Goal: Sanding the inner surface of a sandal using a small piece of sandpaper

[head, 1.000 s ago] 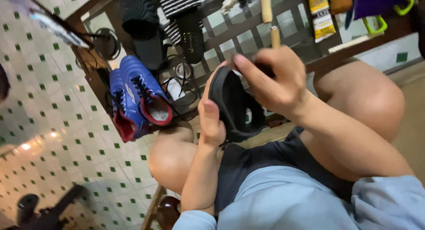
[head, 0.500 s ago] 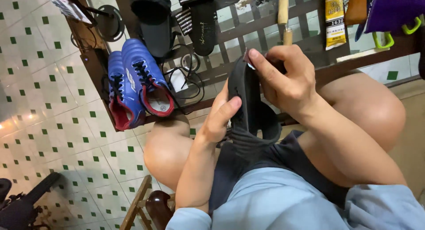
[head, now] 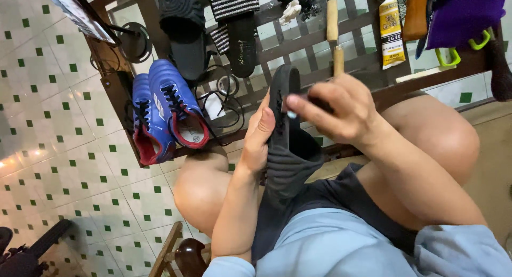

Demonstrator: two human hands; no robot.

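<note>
Down on white floor tiles [head: 48,122] dotted with small green squares, seated low, bare knees up, facing a dark wooden lattice rack [head: 298,42]. Left hand [head: 258,135] raised, palm and thumb pressed against the side of a black shoe [head: 285,143], fingers wrapped behind it, gripping. Black shoe held upright between the knees, sole edge toward the camera. Right hand [head: 333,109] arched over the top of the shoe, fingertips pinched shut on a small dark tool whose pale tip touches the shoe's edge. Just left, a pair of blue football boots [head: 165,109] leaning on the rack; above them black sandals [head: 184,31]. Further along, two wooden handles [head: 332,18], a yellow glue tube [head: 390,29], purple cloth [head: 464,13] at the top right.
</note>
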